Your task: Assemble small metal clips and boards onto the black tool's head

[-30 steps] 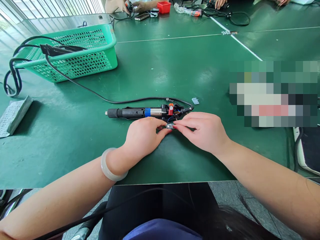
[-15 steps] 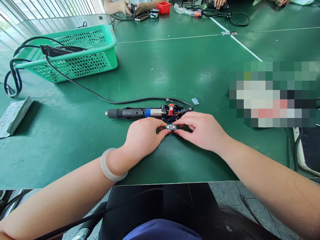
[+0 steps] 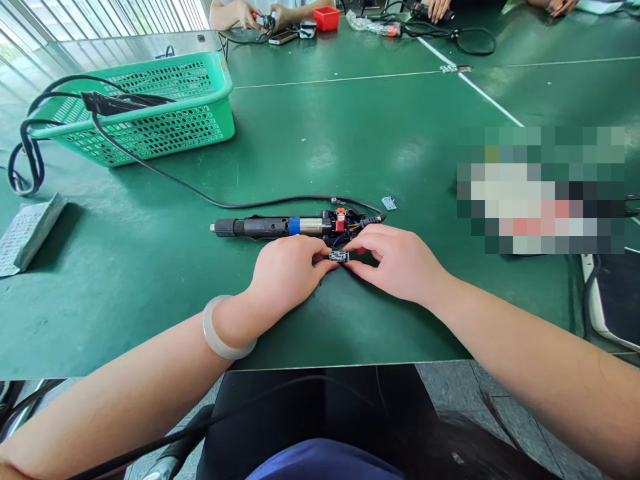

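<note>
Between my two hands is a small circuit board [image 3: 339, 256], pinched at both ends just in front of an opened tool. My left hand [image 3: 287, 273] is closed on its left end with thumb and fingertips. At the right end, the fingertips of my right hand [image 3: 397, 260] are closed on it too. Behind them the slim black power tool [image 3: 265, 227] lies sideways, with a blue band, a metal section and exposed wires at its right end. A red and orange part [image 3: 341, 220] sits among those wires. My fingers hide some of the wiring near the board.
A black cord [image 3: 200, 193] runs from the tool to a green basket [image 3: 165, 113] holding more cable. At left lies a grey wrapped block [image 3: 33, 233]; a small pale piece [image 3: 389, 203] lies behind the tool. Co-workers' hands and a red box [image 3: 326, 19] are across the table.
The circuit board has tilted in my fingers, showing a darker face, and shifted slightly left. My right hand has moved a little left. A co-worker's hands across the table have shifted.
</note>
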A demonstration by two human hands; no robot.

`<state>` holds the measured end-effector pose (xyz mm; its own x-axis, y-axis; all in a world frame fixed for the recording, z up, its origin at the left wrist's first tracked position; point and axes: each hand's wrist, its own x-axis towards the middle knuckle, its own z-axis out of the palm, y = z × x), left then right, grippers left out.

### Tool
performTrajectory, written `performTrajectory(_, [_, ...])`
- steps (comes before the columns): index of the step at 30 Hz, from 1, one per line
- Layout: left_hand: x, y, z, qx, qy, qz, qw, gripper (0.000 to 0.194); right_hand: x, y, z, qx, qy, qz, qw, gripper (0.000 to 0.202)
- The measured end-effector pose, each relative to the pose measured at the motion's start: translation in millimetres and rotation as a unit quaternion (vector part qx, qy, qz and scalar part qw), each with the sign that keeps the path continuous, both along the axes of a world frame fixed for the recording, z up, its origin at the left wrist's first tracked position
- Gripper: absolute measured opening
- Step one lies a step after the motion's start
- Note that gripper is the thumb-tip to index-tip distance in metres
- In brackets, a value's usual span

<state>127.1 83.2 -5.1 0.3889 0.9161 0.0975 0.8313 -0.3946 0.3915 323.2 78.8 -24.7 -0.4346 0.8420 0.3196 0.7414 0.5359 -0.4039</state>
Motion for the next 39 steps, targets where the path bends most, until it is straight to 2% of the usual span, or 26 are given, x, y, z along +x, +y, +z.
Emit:
performTrajectory(23, [0, 0, 0.1, -0.018, -0.034, 0.007, 0.999, 0.019, -1, -1, 2.6, -0.028, 0.004, -0.014, 0.999, 0.013])
performTrajectory(29, [2, -5, 3.2, -0.055, -0.101, 0.032, 0.993, 0.035, -4, -3, 5.0, -0.035, 0.027, -0.02, 0.999, 0.012])
performTrajectory(33, [5, -1, 3.7, -0.144, -0.181, 0.062, 0.971, 0.031, -10, -8, 6.0, -0.03, 0.046, -0.031, 0.998, 0.011])
performTrajectory(39, [7, 7, 2.4, -0.295, -0.305, 0.09, 0.901, 0.024, -23, -11, 3.0, -0.001, 0.031, -0.058, 0.998, 0.011])
